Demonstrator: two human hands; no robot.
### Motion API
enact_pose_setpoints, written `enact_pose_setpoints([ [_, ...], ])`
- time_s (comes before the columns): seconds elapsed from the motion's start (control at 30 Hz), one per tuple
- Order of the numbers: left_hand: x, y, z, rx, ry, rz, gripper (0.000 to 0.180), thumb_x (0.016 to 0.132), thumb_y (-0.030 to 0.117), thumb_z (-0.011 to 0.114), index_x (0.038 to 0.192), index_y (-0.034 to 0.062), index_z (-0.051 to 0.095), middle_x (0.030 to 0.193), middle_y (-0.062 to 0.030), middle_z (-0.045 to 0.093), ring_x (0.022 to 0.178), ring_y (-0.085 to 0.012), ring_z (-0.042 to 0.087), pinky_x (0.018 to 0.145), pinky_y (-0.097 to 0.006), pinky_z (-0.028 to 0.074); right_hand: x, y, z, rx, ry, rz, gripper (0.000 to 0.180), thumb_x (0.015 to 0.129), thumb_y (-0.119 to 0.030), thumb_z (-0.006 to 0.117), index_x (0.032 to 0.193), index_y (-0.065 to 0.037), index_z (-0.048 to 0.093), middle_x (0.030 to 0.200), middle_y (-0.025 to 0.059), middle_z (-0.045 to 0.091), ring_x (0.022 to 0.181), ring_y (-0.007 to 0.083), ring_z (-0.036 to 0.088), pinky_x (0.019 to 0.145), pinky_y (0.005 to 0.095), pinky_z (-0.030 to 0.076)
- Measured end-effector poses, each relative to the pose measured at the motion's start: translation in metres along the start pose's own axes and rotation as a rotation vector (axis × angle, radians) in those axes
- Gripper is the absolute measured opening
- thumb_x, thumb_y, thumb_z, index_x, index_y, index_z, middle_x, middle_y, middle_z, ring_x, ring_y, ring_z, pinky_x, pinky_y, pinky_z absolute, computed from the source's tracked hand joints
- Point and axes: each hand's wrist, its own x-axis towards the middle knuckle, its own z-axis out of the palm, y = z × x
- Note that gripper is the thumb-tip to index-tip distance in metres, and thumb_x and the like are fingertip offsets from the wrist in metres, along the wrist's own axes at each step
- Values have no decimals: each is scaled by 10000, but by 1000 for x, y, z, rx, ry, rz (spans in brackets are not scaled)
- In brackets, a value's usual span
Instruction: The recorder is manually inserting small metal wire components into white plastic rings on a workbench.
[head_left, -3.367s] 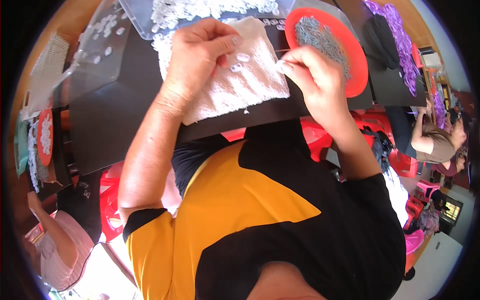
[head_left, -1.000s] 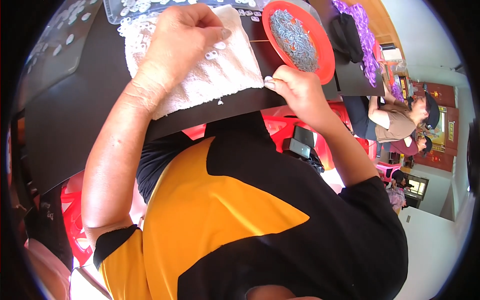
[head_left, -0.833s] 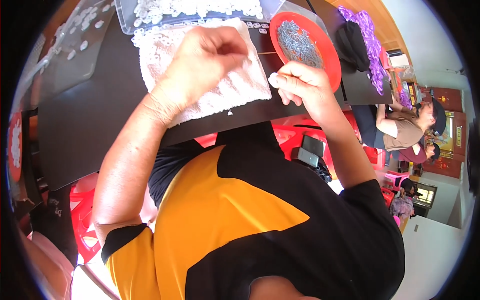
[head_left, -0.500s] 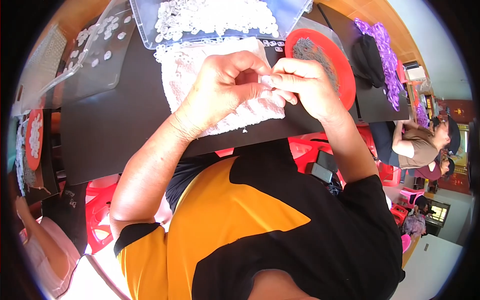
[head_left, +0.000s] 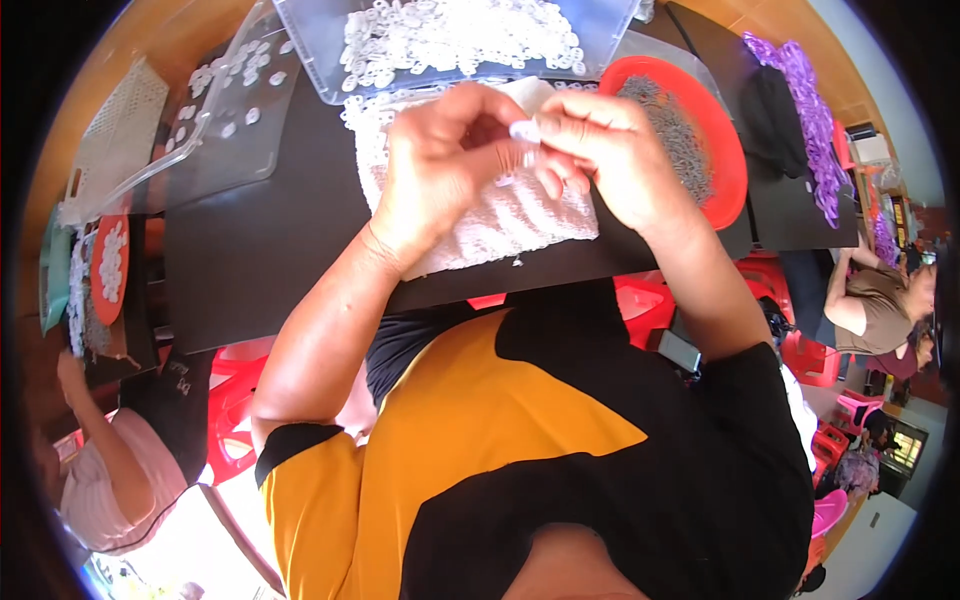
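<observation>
My left hand (head_left: 435, 170) and my right hand (head_left: 625, 160) meet above a white towel (head_left: 540, 225). Between the fingertips is a small white plastic piece (head_left: 521, 130), pinched by my right thumb and fingers. My left index finger reaches to its edge, while my left thumb is smeared by motion. Whatever else sits between the left fingertips is too small or blurred to make out. Beyond the towel stands a clear plastic bin (head_left: 310, 50) with many loose white oval pieces (head_left: 460, 40). Close to my right hand is a red plate (head_left: 730, 180) of small grey pieces (head_left: 680, 135).
A clear tray (head_left: 225, 170) with scattered white pieces lies left on the dark table (head_left: 240, 250). Purple ribbon (head_left: 815, 130) and a black cloth item (head_left: 765, 120) lie at the right. People sit at both sides, one with an arm (head_left: 110, 440) at the left.
The whole view has shifted, so the scene sits farther right. My fingers have moved around the white piece, which now shows more openly; my left thumb is in motion.
</observation>
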Motion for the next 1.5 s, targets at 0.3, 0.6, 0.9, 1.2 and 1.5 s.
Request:
enact_pose_setpoints([
  [0.3, 24, 95, -133, 92, 484, 132, 154, 794, 26, 672, 914, -63, 637, 728, -86, 614, 581, -144, 563, 531, -232, 419, 22, 1, -30, -590, 74, -399, 139, 921, -144, 612, 887, -12, 643, 612, -12, 518, 550, 56, 443, 534, 214, 371],
  [0.6, 38, 122, -268, 1574, 889, 55, 258, 774, 108, 743, 1007, 2, 708, 835, -47, 698, 642, -105, 600, 592, -221, 481, 43, 20, 10, -1245, 73, -548, 85, 857, -94, 599, 926, -101, 648, 885, 79, 638, 769, 268, 645, 666, 396, 504],
  [0.9, -3, 66, -92, 886, 635, 648, 144, 705, 35, 766, 833, 55, 700, 837, -32, 625, 708, -145, 583, 682, -260, 494, 64, 44, 22, -1185, 103, -792, 47, 826, -123, 663, 852, -94, 637, 825, 53, 587, 800, 238, 617, 715, 420, 491],
  [1.2, -6, 52, -124, 1215, 518, 672, 158, 754, 116, 774, 852, 76, 657, 763, -40, 606, 628, -189, 596, 592, -290, 494, 47, 31, 3, -825, 78, -553, 173, 860, -202, 657, 860, -32, 623, 809, 101, 648, 728, 276, 644, 671, 378, 485],
  [1.5, -28, 56, -65, 1242, 289, 730, 202, 717, 12, 730, 893, 76, 656, 895, -88, 604, 808, -258, 605, 719, -365, 514, 34, 12, 10, -344, -73, -223, 189, 863, -179, 684, 850, 5, 644, 680, 32, 609, 638, 75, 552, 593, 252, 456],
])
